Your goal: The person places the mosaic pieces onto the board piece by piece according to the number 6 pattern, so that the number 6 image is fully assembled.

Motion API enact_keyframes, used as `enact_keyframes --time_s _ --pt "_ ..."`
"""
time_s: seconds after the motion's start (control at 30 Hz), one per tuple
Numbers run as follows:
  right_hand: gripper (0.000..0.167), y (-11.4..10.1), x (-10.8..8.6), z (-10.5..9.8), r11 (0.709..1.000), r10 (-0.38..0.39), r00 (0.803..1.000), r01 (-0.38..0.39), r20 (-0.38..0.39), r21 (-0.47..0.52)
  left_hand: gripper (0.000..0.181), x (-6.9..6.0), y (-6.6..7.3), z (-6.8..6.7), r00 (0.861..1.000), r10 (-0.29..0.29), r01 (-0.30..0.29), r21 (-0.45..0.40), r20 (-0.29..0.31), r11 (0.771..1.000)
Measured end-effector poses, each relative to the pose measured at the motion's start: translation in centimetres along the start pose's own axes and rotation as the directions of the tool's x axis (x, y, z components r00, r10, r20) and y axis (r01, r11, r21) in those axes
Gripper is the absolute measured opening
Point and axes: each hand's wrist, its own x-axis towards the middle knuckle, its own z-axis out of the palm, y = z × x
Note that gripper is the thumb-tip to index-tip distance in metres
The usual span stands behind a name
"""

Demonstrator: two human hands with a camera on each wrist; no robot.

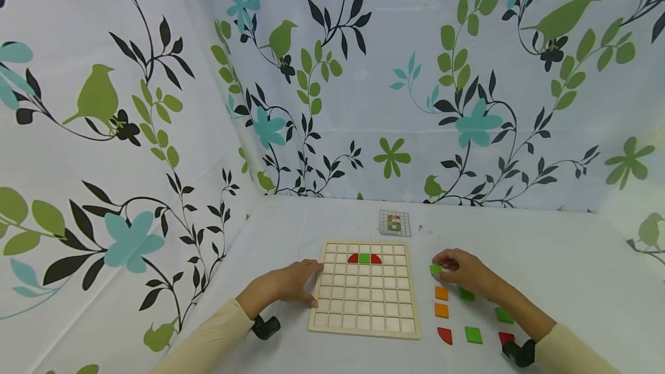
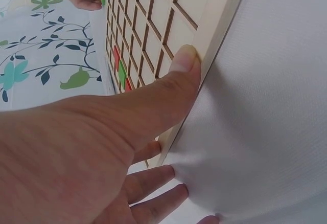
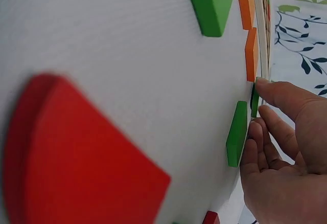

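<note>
A wooden grid board (image 1: 349,307) lies on the white cloth. In its second row from the far side sit a green square tile (image 1: 364,258) and, on either side, red quarter-round tiles (image 1: 353,258). My left hand (image 1: 292,281) rests at the board's left edge, its thumb (image 2: 185,63) on the rim and the other fingers loosely extended beside it. Right of the board, my right hand (image 1: 467,272) pinches another green square tile (image 1: 434,269) between thumb and fingers, close to the cloth. The right wrist view shows that held tile (image 3: 255,98) edge-on, partly hidden by the fingertips.
Two orange squares (image 1: 441,293) lie right of the board. Nearer me are a red quarter-round (image 1: 445,336), several green squares (image 1: 473,335) and another red piece (image 1: 506,338) beside the right wrist. Behind the board lies a small gridded pattern card (image 1: 388,223). Patterned curtains (image 1: 332,149) hang behind.
</note>
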Motion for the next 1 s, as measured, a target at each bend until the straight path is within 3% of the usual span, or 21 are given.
enact_keyframes --time_s 0.43,1.0 --pt "0.03 0.43 0.02 0.25 0.995 -0.077 0.997 0.077 -0.008 -0.07 0.089 -0.01 0.02 0.19 1.0 -0.008 0.008 -0.003 -0.002 1.0" --pt "0.029 0.43 -0.24 -0.14 0.984 -0.138 0.99 0.138 0.007 -0.109 0.089 -0.2 0.2 0.04 1.0 -0.016 0.016 0.017 0.002 1.0"
